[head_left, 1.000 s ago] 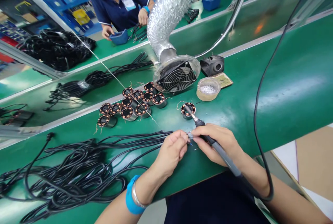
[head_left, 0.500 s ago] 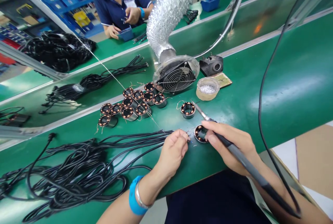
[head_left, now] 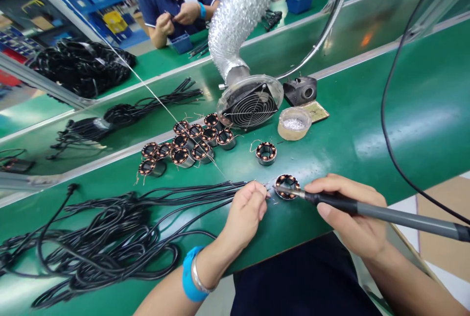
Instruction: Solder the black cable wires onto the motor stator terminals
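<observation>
My right hand [head_left: 348,213] is wrapped round the grey-black handle of a soldering iron [head_left: 385,212]. Its metal tip points left, across a ring-shaped stator with copper coils [head_left: 287,180] and close to the fingers of the other hand. My left hand [head_left: 248,203] is closed in a pinch on thin wire ends [head_left: 269,188] just left of that stator. Black cables [head_left: 205,191] run up to this hand from the left, and a thin pale strand [head_left: 161,105] slants down towards it. Exactly which strands lie between the fingertips is hidden.
Another stator [head_left: 266,153] stands farther back, with several more grouped [head_left: 180,157] to the left. A fume duct with a fan grille [head_left: 253,108], a tub of silvery bits [head_left: 293,125] and an iron holder [head_left: 303,91] are behind. A co-worker [head_left: 176,2] sits opposite.
The soldering iron has swung down and its tip has come from beside the farther stator to the nearer one. My right hand has shifted right; my left hand stays nearly still.
</observation>
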Available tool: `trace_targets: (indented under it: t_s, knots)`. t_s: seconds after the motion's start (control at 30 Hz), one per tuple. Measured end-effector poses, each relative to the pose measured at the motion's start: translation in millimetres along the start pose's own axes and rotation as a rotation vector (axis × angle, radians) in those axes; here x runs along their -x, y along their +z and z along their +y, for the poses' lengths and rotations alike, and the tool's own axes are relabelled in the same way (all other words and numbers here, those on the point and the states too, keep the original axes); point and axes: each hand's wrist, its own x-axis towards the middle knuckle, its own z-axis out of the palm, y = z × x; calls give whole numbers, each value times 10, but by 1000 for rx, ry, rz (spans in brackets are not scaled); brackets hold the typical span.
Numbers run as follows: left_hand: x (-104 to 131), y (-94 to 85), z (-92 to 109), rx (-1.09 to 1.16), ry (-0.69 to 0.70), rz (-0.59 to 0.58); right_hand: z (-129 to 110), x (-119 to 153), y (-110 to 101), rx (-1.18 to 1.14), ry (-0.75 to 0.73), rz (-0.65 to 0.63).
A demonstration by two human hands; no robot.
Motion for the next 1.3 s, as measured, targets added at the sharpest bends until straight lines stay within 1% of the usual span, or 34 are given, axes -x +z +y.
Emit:
trace_targets:
  t_s: [0.23, 0.4, 0.5, 0.6, 0.73, 0.87, 0.97, 1.03, 1.13, 1.2, 1.3]
  knots:
    - [13, -5, -9, -17, 9, -15, -83, -28, 19, 19, -48, -45]
    - [11, -14, -17, -18, 20, -21, -201, -65, 22, 99, -133, -90]
    - [14, -12, -20, -17, 20, -22, -222, -70, 23, 102, -165, -94]
    - [19, -8, -22, -15, 24, -23, -205, -47, 19, 95, -145, -78]
    - [13, -11, -27, -14, 26, -24, -178, 1, 12, 81, -123, -3]
    - [7, -18, -39, -13, 25, -25, -182, 4, 3, 61, -119, -3]
    - [8, -19, -45, -11, 26, -27, -178, -10, 1, 56, -147, 10]
    - [9, -16, -43, -5, 23, -28, -153, -9, 18, 71, -158, 20]
    - [14, -13, -29, 2, 15, -34, -79, -10, 90, 100, -134, 53]
    - [17, -13, -19, 2, 19, -42, -19, -34, 163, 119, -142, 45]
    - [17, -18, -20, 2, 35, -61, 62, -115, 280, 133, -226, -46]
